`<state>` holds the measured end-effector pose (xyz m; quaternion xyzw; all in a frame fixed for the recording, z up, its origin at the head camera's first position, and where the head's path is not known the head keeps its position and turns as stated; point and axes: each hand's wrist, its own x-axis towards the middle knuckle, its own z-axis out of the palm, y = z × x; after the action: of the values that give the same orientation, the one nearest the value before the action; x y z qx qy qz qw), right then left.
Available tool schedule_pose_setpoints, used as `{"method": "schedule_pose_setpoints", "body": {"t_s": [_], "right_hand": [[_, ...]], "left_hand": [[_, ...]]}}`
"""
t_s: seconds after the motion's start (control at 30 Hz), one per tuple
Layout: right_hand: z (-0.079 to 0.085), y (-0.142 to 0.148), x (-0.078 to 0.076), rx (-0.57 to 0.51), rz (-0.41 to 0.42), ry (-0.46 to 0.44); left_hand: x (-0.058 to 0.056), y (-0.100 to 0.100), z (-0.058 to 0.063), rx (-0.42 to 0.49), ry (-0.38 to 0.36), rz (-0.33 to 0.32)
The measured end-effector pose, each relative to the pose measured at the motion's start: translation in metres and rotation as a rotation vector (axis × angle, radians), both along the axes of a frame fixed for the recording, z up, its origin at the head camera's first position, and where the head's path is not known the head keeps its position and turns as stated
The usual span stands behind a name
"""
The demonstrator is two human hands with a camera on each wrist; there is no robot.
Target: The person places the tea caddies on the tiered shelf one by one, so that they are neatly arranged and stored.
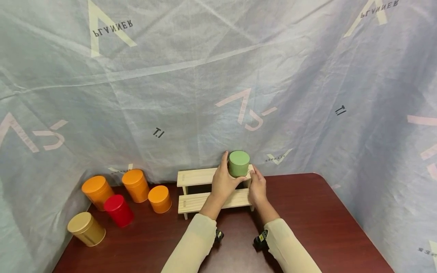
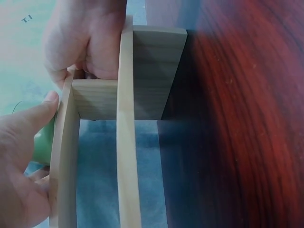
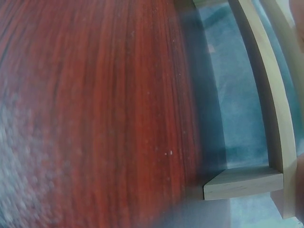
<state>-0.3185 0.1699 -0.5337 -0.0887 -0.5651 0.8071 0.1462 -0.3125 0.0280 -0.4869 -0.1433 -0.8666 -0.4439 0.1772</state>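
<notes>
A green round tin (image 1: 239, 167) stands upright at the right end of the upper board of a two-step wooden rack (image 1: 194, 204). My left hand (image 1: 223, 182) grips the tin from the left, thumb along its near side. In the left wrist view, the left hand (image 2: 21, 166) and part of the green tin (image 2: 45, 142) show beside the upper board. My right hand (image 1: 257, 185) holds the rack's right end, its fingers curled at the upper board. The right wrist view shows the rack (image 3: 275, 95) along its right side, with the right hand mostly out of frame.
Left of the rack stand three orange tins, the smallest orange tin (image 1: 159, 199) nearest it, plus a red tin (image 1: 118, 211) and a gold tin (image 1: 87, 229). A printed grey cloth (image 1: 191, 94) hangs behind the dark red wooden table (image 1: 307, 220).
</notes>
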Motion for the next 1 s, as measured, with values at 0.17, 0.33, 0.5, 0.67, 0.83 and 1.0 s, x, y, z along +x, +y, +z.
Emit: {"method": "schedule_pose_setpoints", "body": {"t_s": [0.17,0.33,0.5,0.67,0.83,1.0], "right_hand": [[0.003,0.000,0.003,-0.005,0.014,0.002],[0.003,-0.001,0.003,0.010,0.009,-0.008],[0.008,-0.001,0.004,-0.036,0.039,0.001],[0.008,0.000,0.004,-0.042,0.053,0.006],[0.003,-0.001,0.001,-0.031,0.020,0.004],[0.000,-0.001,-0.001,0.001,-0.003,0.006]], "left_hand": [[0.001,-0.001,0.000,0.025,-0.024,-0.027],[0.001,-0.003,-0.002,0.029,-0.028,-0.030],[0.001,-0.004,-0.002,0.046,-0.017,-0.046],[0.001,-0.004,-0.001,0.046,-0.015,-0.050],[0.004,-0.006,0.001,0.054,-0.057,-0.059],[0.010,-0.011,0.005,0.046,-0.085,-0.052]]}}
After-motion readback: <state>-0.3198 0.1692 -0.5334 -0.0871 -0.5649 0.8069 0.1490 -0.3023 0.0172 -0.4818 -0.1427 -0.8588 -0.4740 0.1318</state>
